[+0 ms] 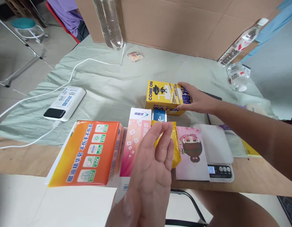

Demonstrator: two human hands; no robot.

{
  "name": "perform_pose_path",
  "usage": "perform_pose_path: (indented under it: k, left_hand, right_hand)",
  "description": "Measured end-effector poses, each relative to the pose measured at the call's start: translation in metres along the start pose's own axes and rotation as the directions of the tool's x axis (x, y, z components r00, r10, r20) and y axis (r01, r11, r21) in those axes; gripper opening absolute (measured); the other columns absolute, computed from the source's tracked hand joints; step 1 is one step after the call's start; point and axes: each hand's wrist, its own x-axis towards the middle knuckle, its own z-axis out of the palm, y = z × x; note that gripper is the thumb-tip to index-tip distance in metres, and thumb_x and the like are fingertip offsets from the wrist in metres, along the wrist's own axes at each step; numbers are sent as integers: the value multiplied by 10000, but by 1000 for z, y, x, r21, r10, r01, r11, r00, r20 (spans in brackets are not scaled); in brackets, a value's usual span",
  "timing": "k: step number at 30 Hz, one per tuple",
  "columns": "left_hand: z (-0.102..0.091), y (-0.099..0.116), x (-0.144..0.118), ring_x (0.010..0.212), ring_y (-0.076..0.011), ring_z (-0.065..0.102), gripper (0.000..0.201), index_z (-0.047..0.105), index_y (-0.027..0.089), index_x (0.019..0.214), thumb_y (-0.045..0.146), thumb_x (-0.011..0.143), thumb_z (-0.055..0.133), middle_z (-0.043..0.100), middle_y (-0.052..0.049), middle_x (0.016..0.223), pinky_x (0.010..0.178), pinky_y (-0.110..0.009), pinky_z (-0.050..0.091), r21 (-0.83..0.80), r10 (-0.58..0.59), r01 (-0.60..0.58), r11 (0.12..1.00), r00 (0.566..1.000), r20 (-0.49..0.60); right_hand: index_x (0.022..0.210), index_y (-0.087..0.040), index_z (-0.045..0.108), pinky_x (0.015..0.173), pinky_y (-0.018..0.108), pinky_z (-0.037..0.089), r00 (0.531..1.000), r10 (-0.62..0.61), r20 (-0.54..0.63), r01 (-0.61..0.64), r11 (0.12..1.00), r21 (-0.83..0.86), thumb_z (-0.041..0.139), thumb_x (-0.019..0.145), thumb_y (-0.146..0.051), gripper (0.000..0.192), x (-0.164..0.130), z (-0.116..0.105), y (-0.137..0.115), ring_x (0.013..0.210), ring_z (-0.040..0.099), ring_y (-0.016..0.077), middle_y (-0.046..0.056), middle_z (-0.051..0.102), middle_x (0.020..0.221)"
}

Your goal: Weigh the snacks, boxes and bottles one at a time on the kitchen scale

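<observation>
My right hand (195, 97) grips the right end of a yellow box (168, 94) printed "COME ON" and "WATER", which stands on the cloth. My left hand (155, 167) is held palm toward me with its fingers stretched out, holding nothing. It partly hides a yellow packet (174, 148) and a pink and white toothpaste box (134, 135). A blue packet (159, 115) shows between the toothpaste box and the yellow box. Left of these lies an orange soap pack (89, 154). To the right are a pink booklet with a cartoon girl (192, 153) and a digital scale (218, 145).
A white power bank (65, 102) with a cable lies on the left of the cloth. A small wrapped snack (136, 56) and a large bottle (110, 25) stand near the cardboard wall (172, 28). Two clear bottles (242, 42) (237, 76) are at the right.
</observation>
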Motion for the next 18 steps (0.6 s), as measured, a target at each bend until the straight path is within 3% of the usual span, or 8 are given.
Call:
perform_pose_path:
  k: [4, 8, 10, 13, 15, 18]
  left_hand:
    - [2, 4, -4, 1659, -317, 214, 889, 172, 400, 1682, 709, 925, 521, 281, 51, 1761, 1315, -515, 444, 70, 1, -1, 998, 1000, -4]
    - [7, 2, -4, 1650, -305, 246, 782, 215, 394, 1677, 690, 980, 411, 343, 40, 1738, 1312, -508, 442, 85, -20, 22, 996, 1000, -15]
    - [12, -2, -3, 1644, -293, 263, 702, 297, 398, 1655, 676, 1011, 330, 368, 49, 1726, 1315, -497, 429, 40, -26, 27, 999, 999, -33]
    - [22, -8, 2, 1632, -265, 292, 602, 459, 416, 1573, 642, 1035, 311, 406, 81, 1704, 1314, -454, 416, -106, -16, 15, 994, 1000, -9]
    - [33, -9, 5, 1629, -245, 302, 542, 539, 409, 1515, 606, 1037, 379, 430, 89, 1690, 1321, -413, 393, -185, -33, 39, 982, 999, 39]
    - [54, -13, 9, 1629, -232, 310, 522, 562, 386, 1498, 578, 1029, 437, 430, 77, 1692, 1333, -382, 362, -215, -64, 86, 973, 992, 106]
  right_hand:
    - [1563, -313, 392, 1297, 685, 338, 989, 10, -146, 19, 981, 194, 899, 573, -661, 1165, -28, -3, -12, 1579, 355, 441, 112, 374, 1675]
    - [1361, -382, 561, 1328, 613, 345, 895, 83, -439, 156, 863, 480, 801, 744, -629, 707, -108, 4, -32, 1567, 434, 322, 22, 472, 1614]
    - [1241, -406, 655, 1319, 606, 378, 811, 157, -564, 254, 773, 581, 839, 727, -553, 565, -153, 13, -38, 1483, 540, 312, 18, 556, 1539]
    - [1009, -382, 740, 1246, 674, 443, 645, 353, -678, 309, 691, 654, 896, 608, -567, 468, -198, 32, -31, 1236, 695, 337, 39, 699, 1305]
    - [894, -353, 736, 1185, 710, 473, 533, 465, -707, 324, 660, 678, 877, 602, -503, 357, -210, 42, -17, 1093, 735, 335, 38, 733, 1156]
    - [864, -323, 699, 1118, 694, 511, 444, 533, -720, 338, 644, 686, 764, 666, -338, 209, -215, 49, 11, 1022, 751, 316, 27, 725, 1083]
